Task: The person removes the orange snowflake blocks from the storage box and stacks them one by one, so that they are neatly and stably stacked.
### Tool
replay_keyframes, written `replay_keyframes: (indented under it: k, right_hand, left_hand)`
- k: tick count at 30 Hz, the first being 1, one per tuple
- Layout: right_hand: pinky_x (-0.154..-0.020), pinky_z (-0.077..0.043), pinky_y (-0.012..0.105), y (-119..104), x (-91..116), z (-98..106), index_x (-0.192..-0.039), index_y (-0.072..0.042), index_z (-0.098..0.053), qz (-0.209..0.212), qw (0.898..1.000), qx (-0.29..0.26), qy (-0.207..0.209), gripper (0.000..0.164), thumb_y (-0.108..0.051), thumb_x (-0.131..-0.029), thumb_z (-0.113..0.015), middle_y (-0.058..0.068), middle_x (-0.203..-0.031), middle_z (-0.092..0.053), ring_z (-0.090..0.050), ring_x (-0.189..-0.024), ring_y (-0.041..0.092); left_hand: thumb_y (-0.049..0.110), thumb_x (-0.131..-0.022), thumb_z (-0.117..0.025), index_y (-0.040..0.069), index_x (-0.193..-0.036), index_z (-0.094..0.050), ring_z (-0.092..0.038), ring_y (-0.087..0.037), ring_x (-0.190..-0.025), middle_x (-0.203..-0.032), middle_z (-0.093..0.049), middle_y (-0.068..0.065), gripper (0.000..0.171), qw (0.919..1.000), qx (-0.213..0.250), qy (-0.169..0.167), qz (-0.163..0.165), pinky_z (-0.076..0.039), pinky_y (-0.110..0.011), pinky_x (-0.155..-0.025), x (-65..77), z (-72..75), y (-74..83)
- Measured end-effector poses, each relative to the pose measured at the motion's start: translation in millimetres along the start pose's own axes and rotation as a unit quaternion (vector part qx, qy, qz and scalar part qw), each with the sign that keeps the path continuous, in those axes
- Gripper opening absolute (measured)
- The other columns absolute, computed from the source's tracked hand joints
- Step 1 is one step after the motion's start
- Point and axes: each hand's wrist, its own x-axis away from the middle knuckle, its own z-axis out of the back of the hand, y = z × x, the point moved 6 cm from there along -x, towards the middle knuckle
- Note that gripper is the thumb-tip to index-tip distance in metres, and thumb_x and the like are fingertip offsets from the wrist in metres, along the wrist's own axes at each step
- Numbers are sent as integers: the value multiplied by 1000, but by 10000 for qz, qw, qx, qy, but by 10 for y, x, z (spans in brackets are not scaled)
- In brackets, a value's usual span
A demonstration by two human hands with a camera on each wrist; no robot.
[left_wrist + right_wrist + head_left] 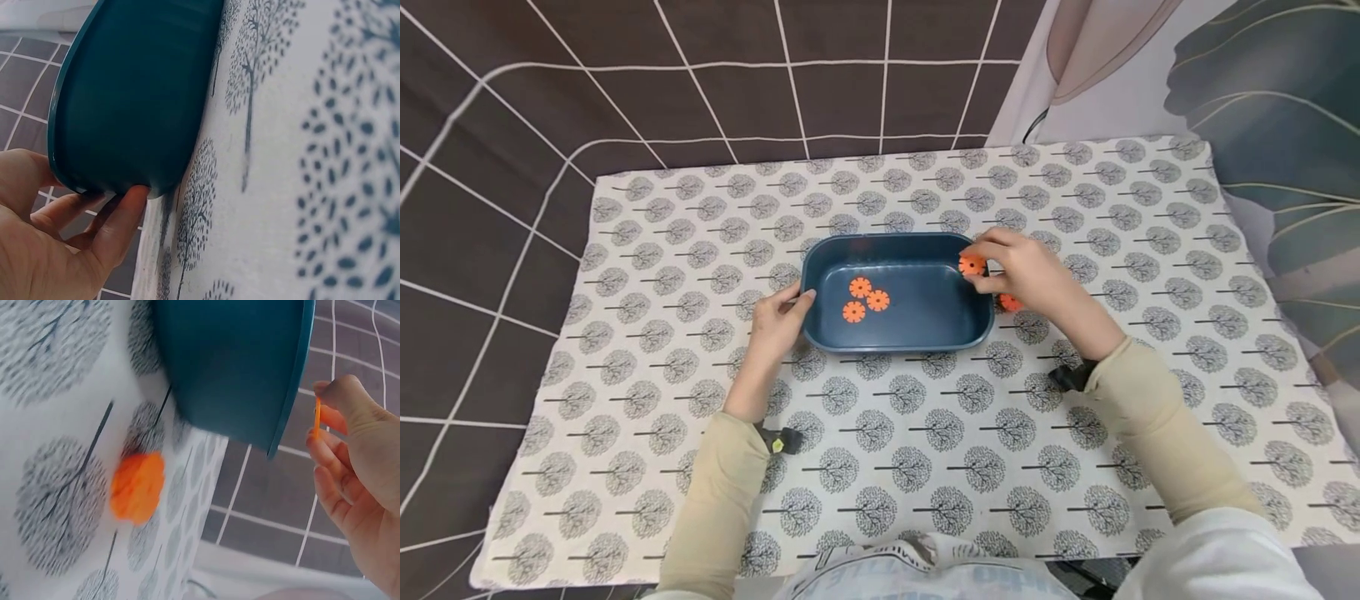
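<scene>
One orange disc (971, 265) is pinched near-level by the fingers of the right hand (1028, 268) above the right end of the tray (925, 304), long axis left-to-right, left rim gripped by the left hand (773, 325).

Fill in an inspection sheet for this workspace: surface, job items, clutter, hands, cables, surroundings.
Surface: white cloth printed with dark trees.
Job items: dark blue, rounded rectangular plastic-looking bin; three flat orange notched discs inside; a matching held disc; another orange piece on the cloth right of the bin.
Clutter: nothing seen.
Left hand: grips the bin's left rim.
Right hand: pinches the held disc at the bin's right end.
Cables: thin black cord behind the cloth's far edge.
Surroundings: dark brown, white-gridded covering behind; grey-green leaf-patterned covering at right.
</scene>
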Motion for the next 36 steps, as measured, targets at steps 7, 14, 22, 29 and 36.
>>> replay_keyframes:
  k: [7,14,22,29,36]
  right_hand:
    - [-68,-57,41,83,204,77,-102,1,-67,45,9990,204,389,38,-12,-69,-80,13,-94,-63,-62,-81,29]
    - [-73,-56,44,194,355,96,-101,2,-65,-406,9979,359,364,43,-16,-65,-82,15,-97,-62,-62,-85,32]
    - [-75,-57,43,305,458,21,-103,2,-65,-579,9976,298,233,45,-18,-66,-81,16,-101,-63,-63,-86,33]
    - [-73,-58,41,392,544,-91,-102,3,-65,-571,9979,309,-45,41,-15,-69,-80,16,-98,-65,-63,-84,31]
    - [-72,-58,42,429,612,-140,-100,3,-66,-541,9980,318,-95,38,-14,-69,-80,16,-96,-65,-64,-81,30]
  left_hand:
    - [27,-92,-58,20,-134,-50,-58,-21,-107,-138,-50,-3,44,9999,-28,14,100,-57,-26,-79,10,10,-33]
    - [27,-92,-57,22,-134,-50,-58,-20,-108,-139,-49,-2,43,9999,-110,59,84,-56,-26,-82,24,26,-33]
    - [28,-93,-56,22,-135,-48,-55,-20,-114,-141,-46,-2,44,9997,-164,51,155,-52,-29,-91,23,28,-3]
    - [27,-92,-57,21,-135,-48,-54,-19,-117,-142,-45,-1,44,9998,-58,41,175,-51,-27,-94,33,13,-5]
    - [26,-92,-57,21,-134,-49,-55,-20,-116,-141,-46,-2,43,9999,-80,22,63,-52,-27,-92,20,-7,-2]
